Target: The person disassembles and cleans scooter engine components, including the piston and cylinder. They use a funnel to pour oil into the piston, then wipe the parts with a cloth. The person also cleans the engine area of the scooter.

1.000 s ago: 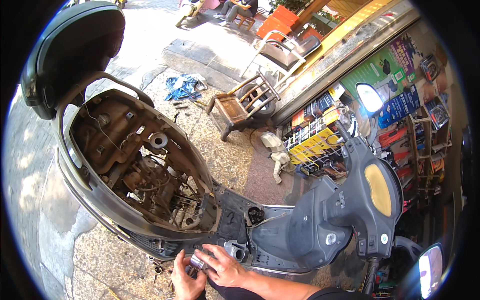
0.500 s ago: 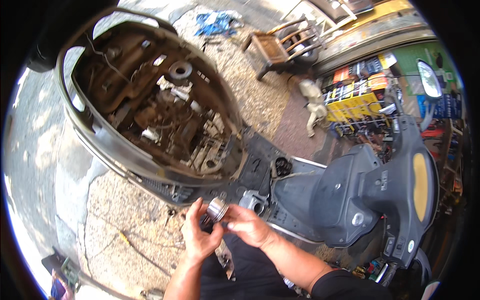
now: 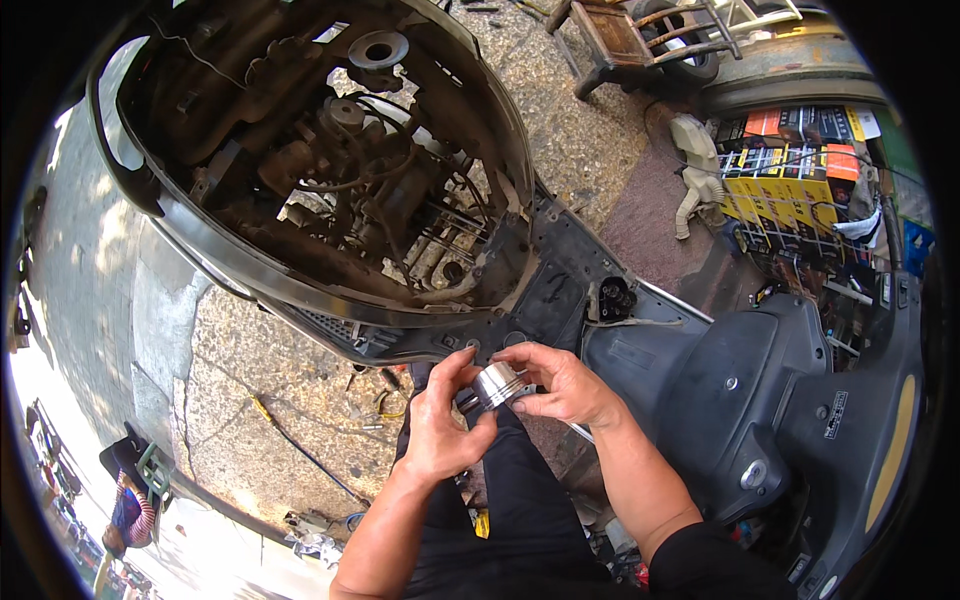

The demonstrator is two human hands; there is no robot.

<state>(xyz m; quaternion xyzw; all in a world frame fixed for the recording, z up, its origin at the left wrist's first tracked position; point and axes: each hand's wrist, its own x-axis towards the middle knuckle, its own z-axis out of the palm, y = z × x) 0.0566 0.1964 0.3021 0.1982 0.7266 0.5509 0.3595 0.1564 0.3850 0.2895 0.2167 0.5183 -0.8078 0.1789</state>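
A shiny silver piston (image 3: 495,383) is held in front of my lap, just short of the scooter's dark footboard (image 3: 553,288). Thumb and fingers of my left hand (image 3: 440,415) close round its left side. From the other side my right hand (image 3: 568,386) pinches the piston near its grooved end, thumb below and fingers above. Ring grooves run around the end toward the right hand. My fingers hide part of the piston, and I cannot tell whether a loose ring is between them.
Ahead, the scooter's open body shell (image 3: 330,285) exposes a dirty engine (image 3: 375,190). A black part (image 3: 612,298) lies on the footboard. Yellow boxes (image 3: 785,190) stand at right, beyond the front panel (image 3: 700,370). A wooden chair (image 3: 615,45) is farther back. Someone (image 3: 128,510) is at far left.
My view has shifted, so the scooter sits higher and farther right. The piston has turned between my hands, and its grooves now face my right hand. The cylinder on the footboard is no longer visible.
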